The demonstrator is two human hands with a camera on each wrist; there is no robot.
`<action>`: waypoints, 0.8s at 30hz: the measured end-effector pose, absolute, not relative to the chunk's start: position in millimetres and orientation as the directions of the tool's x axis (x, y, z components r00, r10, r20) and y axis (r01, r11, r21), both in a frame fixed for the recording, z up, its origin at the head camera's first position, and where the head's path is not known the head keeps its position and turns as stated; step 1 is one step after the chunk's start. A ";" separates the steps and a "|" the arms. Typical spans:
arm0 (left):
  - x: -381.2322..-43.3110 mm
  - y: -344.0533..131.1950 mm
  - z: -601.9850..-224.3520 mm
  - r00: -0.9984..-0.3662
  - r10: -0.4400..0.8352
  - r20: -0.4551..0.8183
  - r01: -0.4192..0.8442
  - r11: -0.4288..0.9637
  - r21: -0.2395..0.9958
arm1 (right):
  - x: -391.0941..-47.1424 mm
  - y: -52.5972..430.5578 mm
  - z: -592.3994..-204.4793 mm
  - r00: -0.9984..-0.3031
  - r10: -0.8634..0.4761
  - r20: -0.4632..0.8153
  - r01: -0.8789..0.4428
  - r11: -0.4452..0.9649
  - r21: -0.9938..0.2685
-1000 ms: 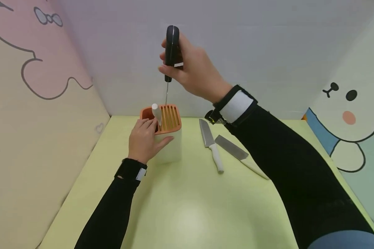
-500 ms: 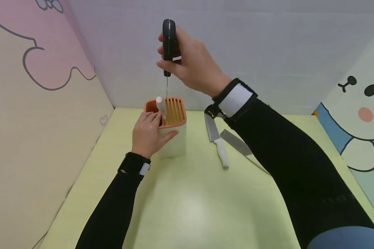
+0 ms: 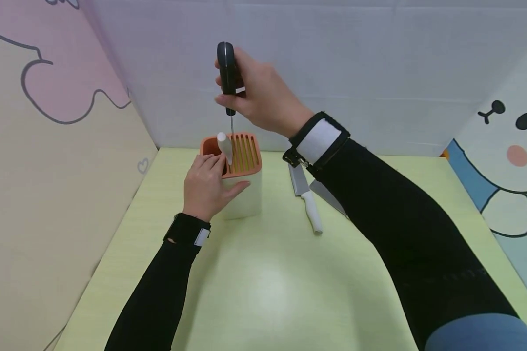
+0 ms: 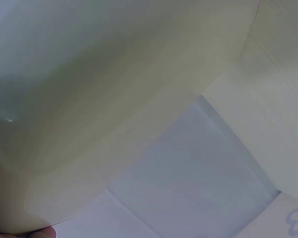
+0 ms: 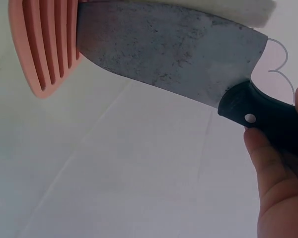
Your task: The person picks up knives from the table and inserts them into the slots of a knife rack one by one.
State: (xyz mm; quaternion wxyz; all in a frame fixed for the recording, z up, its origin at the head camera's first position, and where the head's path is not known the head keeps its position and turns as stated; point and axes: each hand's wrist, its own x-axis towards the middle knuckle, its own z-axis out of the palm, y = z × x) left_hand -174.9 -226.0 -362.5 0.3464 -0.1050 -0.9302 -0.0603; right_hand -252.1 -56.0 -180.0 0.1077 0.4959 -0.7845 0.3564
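Note:
A white knife block [image 3: 246,201] with an orange slotted top stands at the back of the table. My left hand [image 3: 205,187] grips its front left corner, fingers over the rim and thumb along the front wall. Above it, my right hand [image 3: 268,97] holds a black-handled kitchen knife [image 3: 226,68] upright, point down. Its broad, spotted blade [image 5: 164,52] meets the slots in the right wrist view, the tip hidden inside. A white handle [image 3: 224,145] sticks up from the block beside that blade. In the left wrist view, the block's pale wall [image 4: 114,99] fills much of the frame.
Right of the block, a white-handled knife [image 3: 312,214] lies on the pale yellow table [image 3: 263,292]. Beside it a second blade [image 3: 327,195] is partly covered by my right arm. A back wall [image 3: 355,63] and printed side walls enclose the table.
My right hand has lowered the knife, so less blade shows above the slots. My left hand keeps its place on the block. The head view has shifted slightly.

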 end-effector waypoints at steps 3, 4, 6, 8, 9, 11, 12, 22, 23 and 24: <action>-172.6 -224.8 -362.5 -0.740 0.153 0.655 0.244 0.968 0.050 | -251.9 -55.9 -184.5 -0.474 -0.720 0.508 -0.859 0.251 -0.446; -171.8 -224.4 -362.2 -0.741 0.152 0.654 0.246 0.968 0.053 | -251.8 -55.9 -185.8 -0.471 -0.725 0.503 -0.859 0.247 -0.448; -170.3 -223.8 -361.4 -0.744 0.151 0.651 0.246 0.967 0.057 | -251.7 -55.8 -187.8 -0.476 -0.734 0.485 -0.854 0.252 -0.456; -169.2 -223.3 -360.9 -0.745 0.152 0.649 0.248 0.967 0.058 | -251.9 -55.9 -189.7 -0.479 -0.742 0.469 -0.854 0.271 -0.444; -168.8 -223.2 -360.7 -0.745 0.153 0.650 0.250 0.966 0.059 | -252.2 -56.0 -190.8 -0.480 -0.746 0.461 -0.856 0.283 -0.433; -168.3 -223.5 -361.0 -0.741 0.154 0.654 0.255 0.965 0.062 | -252.8 -56.5 -192.9 -0.478 -0.754 0.450 -0.864 0.311 -0.396; -168.3 -223.8 -361.2 -0.738 0.155 0.657 0.257 0.964 0.062 | -253.2 -56.8 -194.2 -0.473 -0.758 0.449 -0.870 0.320 -0.376; -164.9 -227.3 -360.5 -0.733 0.165 0.660 0.265 0.963 0.053 | -251.9 -63.3 -207.9 -0.520 -0.758 0.395 -0.832 0.345 -0.434; -164.3 -227.4 -360.1 -0.733 0.166 0.659 0.265 0.963 0.052 | -252.0 -64.1 -209.2 -0.523 -0.757 0.392 -0.832 0.353 -0.428; -163.7 -227.5 -359.7 -0.733 0.167 0.659 0.265 0.963 0.052 | -252.1 -64.9 -210.4 -0.526 -0.757 0.389 -0.830 0.356 -0.429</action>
